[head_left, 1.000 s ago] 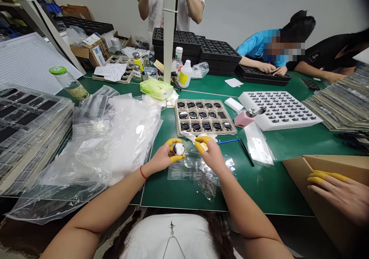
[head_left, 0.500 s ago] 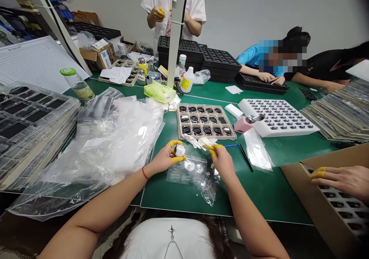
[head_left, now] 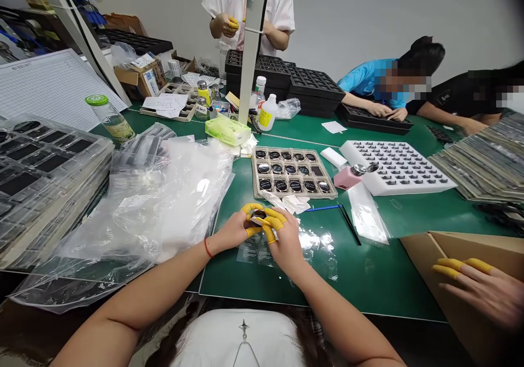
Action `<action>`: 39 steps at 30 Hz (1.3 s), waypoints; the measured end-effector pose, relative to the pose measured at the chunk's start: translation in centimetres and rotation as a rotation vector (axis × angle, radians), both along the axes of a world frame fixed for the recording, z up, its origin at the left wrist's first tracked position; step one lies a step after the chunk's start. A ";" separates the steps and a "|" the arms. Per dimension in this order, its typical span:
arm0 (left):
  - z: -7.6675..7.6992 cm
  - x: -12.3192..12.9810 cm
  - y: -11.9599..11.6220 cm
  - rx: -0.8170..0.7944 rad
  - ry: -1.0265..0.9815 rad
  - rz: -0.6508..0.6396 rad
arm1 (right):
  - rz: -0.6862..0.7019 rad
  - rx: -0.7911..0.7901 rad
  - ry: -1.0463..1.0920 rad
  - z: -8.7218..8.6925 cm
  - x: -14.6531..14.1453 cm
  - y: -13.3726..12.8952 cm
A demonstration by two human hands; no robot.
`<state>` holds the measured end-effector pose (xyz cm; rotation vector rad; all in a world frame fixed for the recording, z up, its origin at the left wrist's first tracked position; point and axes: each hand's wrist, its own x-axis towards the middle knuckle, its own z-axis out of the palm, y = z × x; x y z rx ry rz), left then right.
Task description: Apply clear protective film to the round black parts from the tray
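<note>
On my far left, a stack of clear trays (head_left: 45, 176) leans into view, with a green-lidded jar (head_left: 108, 119) behind it and loose plastic bags (head_left: 176, 192) spread to its right. My left hand (head_left: 235, 229) has its yellow-covered fingers curled round the rim of a round disc (head_left: 257, 217), pinching it just above the green worktop (head_left: 360, 280). The disc is tilted, its dark, glossy face partly showing. A green tissue pack (head_left: 228, 131) lies farther back. My right hand (head_left: 286, 244) comes in from the other side, its covered fingers bent over the disc's right side and touching it; I can't tell whether they pinch anything. Clear film (head_left: 323, 244) lies on the worktop beneath and beside this hand.

Beyond my hands sits a compartment tray (head_left: 254, 173) of round dark pieces, with a flat dark square in the right-hand compartment of the middle row. Crumpled tissue (head_left: 290, 203) touches its near edge. Next come a blue stick (head_left: 323, 209), black tweezers (head_left: 350, 225), a pink bottle (head_left: 347, 178) and a clear sleeve (head_left: 366, 214). A white foam tray (head_left: 413, 190) holds rows of small dark parts. At far right, another person's hand (head_left: 485, 290), fingers slightly spread, is over a cardboard box (head_left: 428, 263).
</note>
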<state>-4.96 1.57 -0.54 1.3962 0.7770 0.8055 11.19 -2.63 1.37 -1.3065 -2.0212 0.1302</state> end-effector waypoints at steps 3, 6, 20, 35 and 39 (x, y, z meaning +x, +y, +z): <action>-0.1 -0.1 0.1 -0.011 0.013 -0.009 | -0.004 0.055 -0.060 0.0 -0.1 -0.4; -0.1 -0.1 0.1 -0.002 0.032 -0.005 | -0.025 0.082 -0.103 0.0 -0.3 -0.8; -0.2 0.0 0.2 -0.026 -0.026 -0.033 | -0.087 0.069 -0.174 -1.0 0.2 3.3; -0.8 0.4 0.6 -0.203 -0.064 0.018 | 0.195 0.136 -0.260 -1.0 1.7 2.2; -1.3 0.5 0.6 -0.205 -0.062 0.033 | 0.189 0.158 -0.275 -1.8 2.2 1.8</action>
